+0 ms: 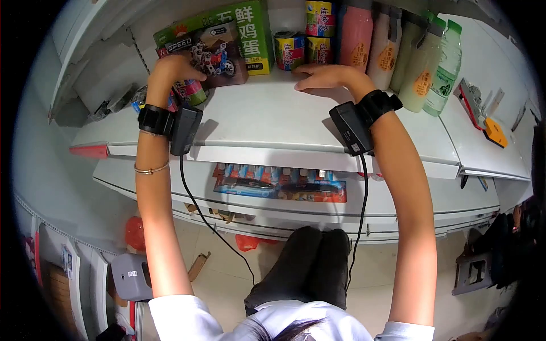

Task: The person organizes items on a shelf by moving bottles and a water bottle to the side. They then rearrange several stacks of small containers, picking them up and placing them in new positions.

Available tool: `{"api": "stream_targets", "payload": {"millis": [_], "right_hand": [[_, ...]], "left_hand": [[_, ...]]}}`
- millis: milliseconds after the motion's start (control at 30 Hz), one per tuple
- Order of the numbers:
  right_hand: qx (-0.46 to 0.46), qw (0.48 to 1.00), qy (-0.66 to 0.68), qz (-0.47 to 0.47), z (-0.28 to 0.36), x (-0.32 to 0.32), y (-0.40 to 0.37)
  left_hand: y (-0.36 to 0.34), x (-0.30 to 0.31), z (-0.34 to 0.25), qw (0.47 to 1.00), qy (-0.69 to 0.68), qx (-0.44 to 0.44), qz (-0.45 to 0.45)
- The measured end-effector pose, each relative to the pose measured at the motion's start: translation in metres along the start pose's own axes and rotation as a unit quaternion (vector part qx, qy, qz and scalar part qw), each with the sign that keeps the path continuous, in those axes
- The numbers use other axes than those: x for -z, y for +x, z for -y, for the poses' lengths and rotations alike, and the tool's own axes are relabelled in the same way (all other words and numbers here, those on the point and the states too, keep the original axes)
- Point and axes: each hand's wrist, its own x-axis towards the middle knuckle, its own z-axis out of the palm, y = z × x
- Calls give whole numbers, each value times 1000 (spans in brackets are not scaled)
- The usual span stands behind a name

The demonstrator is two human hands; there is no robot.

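My left hand (172,69) reaches over a colourful can (191,92) at the left of the white shelf, in front of a motorcycle toy box (219,54). Its thumb points right across the box's lower left, while the other fingers are mostly hidden; I cannot tell whether they grip the can. Empty and with fingers stretched to the left, my right hand (330,78) is just in front of a small group of cans (290,50), thumb apart. Each wrist wears a black strap with a cabled device.
Behind the toy box stands a green carton (254,31). Pink (356,37) and green-capped bottles (445,68) line the back right. An orange-handled tool (495,132) lies at the far right. Packaged goods (278,184) sit on the lower shelf, and a grey stool (129,277) is on the floor.
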Motion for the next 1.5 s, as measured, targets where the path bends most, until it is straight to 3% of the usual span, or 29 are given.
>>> {"api": "stream_targets", "payload": {"millis": [233,333,400,467,533,567,633,733,833,900,1033,1233,1333,1500], "right_hand": [[9,1000,-16,-6,-13,-5,12],[18,999,-42,-25,-6,-3,6],[19,996,-73,-38,2,3,0],[40,987,-61,-142,-8,7,12],[41,967,-24,-250,-13,11,16],[31,951,9,-307,-14,15,16],[8,913,18,-408,-12,23,13],[52,892,-40,-448,-13,35,-10],[-7,910,-19,-415,-1,40,-24],[35,890,-69,-449,-4,37,-19],[99,853,-37,-510,-2,27,-9],[33,888,-65,-454,10,28,-20],[76,885,-73,-453,-5,29,-9],[-10,900,-107,-423,9,32,-15]], "left_hand": [[-11,12,-4,990,-14,-135,43],[-30,20,-35,979,-127,-161,-15],[-21,18,-55,974,-134,-182,-19],[-11,19,-85,965,-145,-219,0],[-12,31,-121,956,-198,-201,81],[-1,22,-133,952,-195,-235,10],[33,-5,-151,933,-204,-296,-13],[32,-5,-173,912,-255,-322,0],[37,-14,-178,878,-296,-373,-49],[37,-22,-178,848,-329,-405,-96],[32,-30,-172,859,-332,-369,-130],[36,-38,-175,858,-358,-318,-185],[46,-49,-181,849,-373,-315,-199],[31,-46,-180,851,-383,-301,-198]]}}
